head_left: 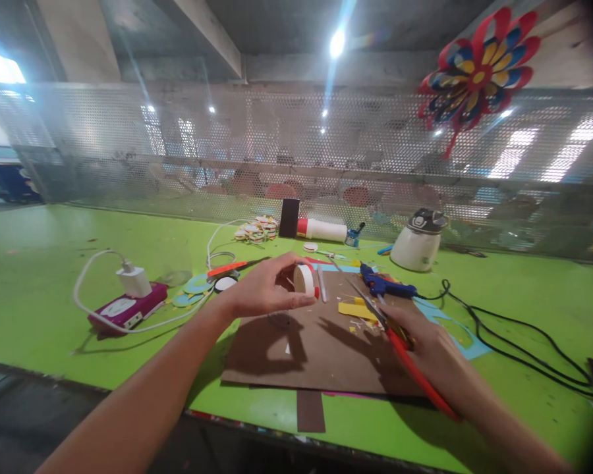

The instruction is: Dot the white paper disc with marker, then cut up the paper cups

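My left hand [261, 288] pinches a small round piece [304, 282] with a white rim and a tan face, held above a brown board [271, 365]. A bit of red shows at its lower right edge. In my right hand [432, 342] are scissors [402, 352] with long red handles, their metal blades pointing up and left, apart from the round piece. Yellow paper strips [358, 311] and small scraps lie on the board between my hands. Just beyond the scissors rests a blue glue gun [385, 283].
A purple power strip [151, 303] with a white charger [134, 280] stands at left. A black cable [518, 329] loops at right. Behind are a white kettle-like container [416, 247], a phone-like dark slab [289, 218] and a mesh screen [202, 151]. A paper flower [479, 76] hangs upper right.
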Available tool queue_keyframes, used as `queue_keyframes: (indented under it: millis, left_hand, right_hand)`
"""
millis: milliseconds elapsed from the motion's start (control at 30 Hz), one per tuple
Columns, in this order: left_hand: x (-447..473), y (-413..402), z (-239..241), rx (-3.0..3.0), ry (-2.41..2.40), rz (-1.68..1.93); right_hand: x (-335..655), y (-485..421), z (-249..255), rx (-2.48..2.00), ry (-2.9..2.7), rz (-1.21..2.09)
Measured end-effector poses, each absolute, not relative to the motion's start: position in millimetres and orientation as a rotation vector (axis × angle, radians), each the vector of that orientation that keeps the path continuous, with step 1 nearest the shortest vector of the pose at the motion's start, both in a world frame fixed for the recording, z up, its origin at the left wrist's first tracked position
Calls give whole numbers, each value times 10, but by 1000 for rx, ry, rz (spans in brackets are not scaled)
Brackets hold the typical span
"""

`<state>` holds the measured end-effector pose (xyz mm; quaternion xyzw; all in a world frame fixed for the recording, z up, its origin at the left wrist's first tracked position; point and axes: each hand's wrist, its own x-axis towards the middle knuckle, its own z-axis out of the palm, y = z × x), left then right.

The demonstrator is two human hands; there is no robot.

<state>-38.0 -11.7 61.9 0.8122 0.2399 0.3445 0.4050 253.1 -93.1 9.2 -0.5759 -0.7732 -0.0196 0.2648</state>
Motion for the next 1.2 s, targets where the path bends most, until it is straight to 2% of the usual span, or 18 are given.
queue_keyframes:
  millis: [433, 633, 933, 1200]
  left_hand:
    - [-308, -68, 521, 1730, 489, 844]
    - [-259, -56, 462, 1588, 481, 938]
    - [-149, -50, 453, 1620, 809, 1128]
    - [-127, -65, 398, 1783, 862, 1166]
  right_hand:
    - [2461, -991, 95, -1539, -2079, 102]
    - [2459, -1000, 22, -1576, -2057, 100]
    - [2393, -1082, 102, -1403, -2072, -147]
    - [2414, -1080, 69, -1334, -2222, -395]
